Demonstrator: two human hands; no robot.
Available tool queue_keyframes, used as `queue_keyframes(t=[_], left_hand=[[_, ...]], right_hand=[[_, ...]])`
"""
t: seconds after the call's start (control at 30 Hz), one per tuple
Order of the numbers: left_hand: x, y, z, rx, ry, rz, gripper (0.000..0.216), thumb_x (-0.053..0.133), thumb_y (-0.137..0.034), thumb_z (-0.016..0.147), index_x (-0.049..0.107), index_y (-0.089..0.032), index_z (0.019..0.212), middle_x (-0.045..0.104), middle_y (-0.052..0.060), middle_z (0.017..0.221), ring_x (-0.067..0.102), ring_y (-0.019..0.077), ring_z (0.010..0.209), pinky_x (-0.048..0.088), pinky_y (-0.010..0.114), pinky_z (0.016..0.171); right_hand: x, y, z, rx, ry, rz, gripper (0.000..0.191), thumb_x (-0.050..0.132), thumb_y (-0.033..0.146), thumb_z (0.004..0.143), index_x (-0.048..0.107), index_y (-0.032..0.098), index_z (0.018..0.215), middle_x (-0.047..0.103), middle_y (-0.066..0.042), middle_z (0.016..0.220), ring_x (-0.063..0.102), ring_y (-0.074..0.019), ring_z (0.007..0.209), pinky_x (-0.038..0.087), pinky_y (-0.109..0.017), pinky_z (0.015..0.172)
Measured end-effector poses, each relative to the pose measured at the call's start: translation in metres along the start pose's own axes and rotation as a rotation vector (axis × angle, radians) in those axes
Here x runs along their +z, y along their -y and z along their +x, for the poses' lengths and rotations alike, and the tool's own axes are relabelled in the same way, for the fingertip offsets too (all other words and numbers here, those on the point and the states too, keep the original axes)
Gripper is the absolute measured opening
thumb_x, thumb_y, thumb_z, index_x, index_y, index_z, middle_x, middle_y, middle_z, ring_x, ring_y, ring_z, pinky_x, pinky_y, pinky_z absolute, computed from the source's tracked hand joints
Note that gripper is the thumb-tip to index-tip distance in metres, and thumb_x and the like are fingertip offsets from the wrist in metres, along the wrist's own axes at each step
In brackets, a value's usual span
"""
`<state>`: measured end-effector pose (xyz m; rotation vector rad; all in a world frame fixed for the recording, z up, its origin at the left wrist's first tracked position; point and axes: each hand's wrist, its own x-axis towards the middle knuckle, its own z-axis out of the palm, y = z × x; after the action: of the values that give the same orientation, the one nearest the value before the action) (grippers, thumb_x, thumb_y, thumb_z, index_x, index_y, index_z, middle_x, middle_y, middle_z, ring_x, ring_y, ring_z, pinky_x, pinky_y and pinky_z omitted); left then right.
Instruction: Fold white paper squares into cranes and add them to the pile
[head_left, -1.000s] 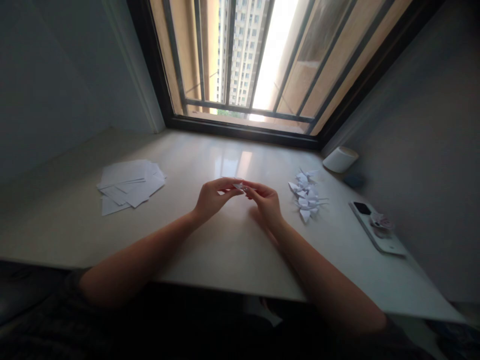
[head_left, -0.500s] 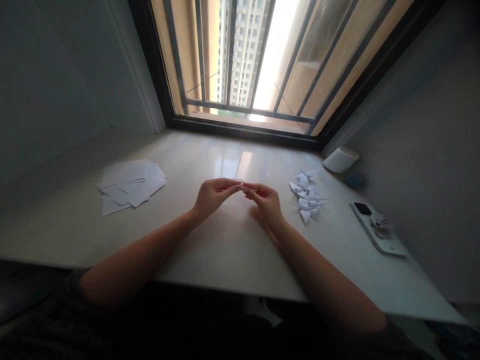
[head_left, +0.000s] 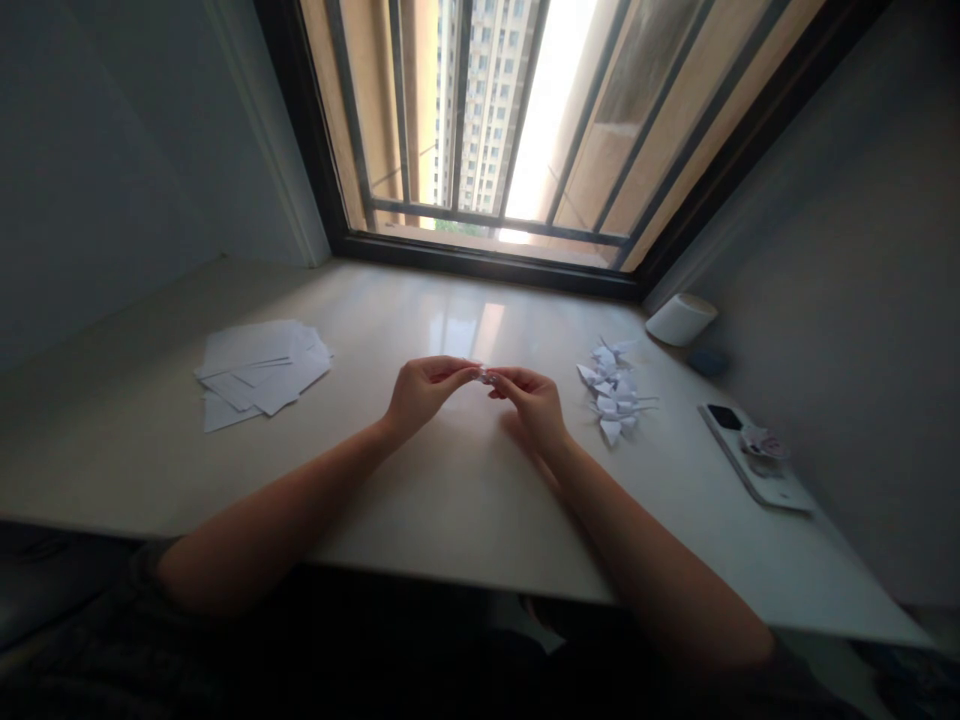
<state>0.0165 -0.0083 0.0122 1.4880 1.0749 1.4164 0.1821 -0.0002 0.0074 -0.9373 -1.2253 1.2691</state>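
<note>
My left hand point(head_left: 430, 392) and my right hand point(head_left: 531, 397) meet over the middle of the white table point(head_left: 442, 510). Both are closed in a pinch on a small piece of folded white paper point(head_left: 484, 375), mostly hidden by the fingertips. To the right of my right hand lies a cluster of folded white paper cranes point(head_left: 615, 390), with thin points sticking out. On the left, apart from my left hand, a loose, fanned pile of white paper sheets point(head_left: 259, 365) rests flat.
A white cylindrical container point(head_left: 681, 320) stands by the right wall, beside a dark bluish object point(head_left: 709, 361). A phone point(head_left: 750, 460) lies near the right edge with a small grip on its back. The barred window point(head_left: 480, 262) borders the table's far side.
My fingertips have shifted slightly, with the left thumb a little further left and a bit more of the folded paper showing between them. Everything else stays in place.
</note>
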Motion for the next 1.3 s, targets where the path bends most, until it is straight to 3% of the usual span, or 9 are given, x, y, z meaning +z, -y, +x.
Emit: queue_keyframes(t=[0.23, 0.6, 1.07, 1.3], left_hand=[[0.002, -0.001, -0.004, 0.073, -0.074, 0.08, 0.024, 0.07, -0.041, 0.074, 0.075, -0.019, 0.082, 0.075, 0.005, 0.084, 0.069, 0.0204, 0.082, 0.054, 0.032, 0.077], [0.0, -0.003, -0.006, 0.15, -0.122, 0.23, 0.024, 0.066, -0.044, 0.078, 0.073, -0.02, 0.08, 0.073, 0.003, 0.078, 0.066, 0.0167, 0.072, 0.051, 0.027, 0.063], [0.003, -0.006, -0.008, 0.139, -0.135, 0.158, 0.024, 0.069, -0.043, 0.076, 0.072, -0.02, 0.081, 0.073, 0.005, 0.081, 0.067, 0.0175, 0.076, 0.053, 0.028, 0.066], [0.004, -0.009, -0.009, 0.133, -0.146, 0.155, 0.022, 0.069, -0.041, 0.076, 0.072, -0.019, 0.079, 0.072, 0.004, 0.079, 0.067, 0.017, 0.075, 0.053, 0.027, 0.065]], right_hand=[[0.005, 0.0, -0.003, -0.019, -0.074, -0.016, 0.019, 0.079, 0.037, 0.061, 0.076, 0.022, 0.072, 0.074, -0.004, 0.074, 0.063, -0.0155, 0.062, 0.052, -0.033, 0.066], [0.006, -0.001, -0.004, 0.003, -0.069, 0.032, 0.02, 0.081, 0.034, 0.059, 0.076, 0.024, 0.075, 0.074, -0.003, 0.074, 0.063, -0.0158, 0.062, 0.051, -0.034, 0.066], [0.007, -0.005, -0.004, 0.02, -0.09, 0.082, 0.03, 0.082, 0.037, 0.054, 0.076, 0.024, 0.08, 0.075, -0.003, 0.074, 0.06, -0.0144, 0.057, 0.052, -0.032, 0.06], [0.003, -0.01, -0.001, 0.031, -0.073, 0.076, 0.022, 0.081, 0.03, 0.058, 0.077, 0.025, 0.079, 0.073, -0.002, 0.07, 0.059, -0.0139, 0.058, 0.047, -0.032, 0.062]])
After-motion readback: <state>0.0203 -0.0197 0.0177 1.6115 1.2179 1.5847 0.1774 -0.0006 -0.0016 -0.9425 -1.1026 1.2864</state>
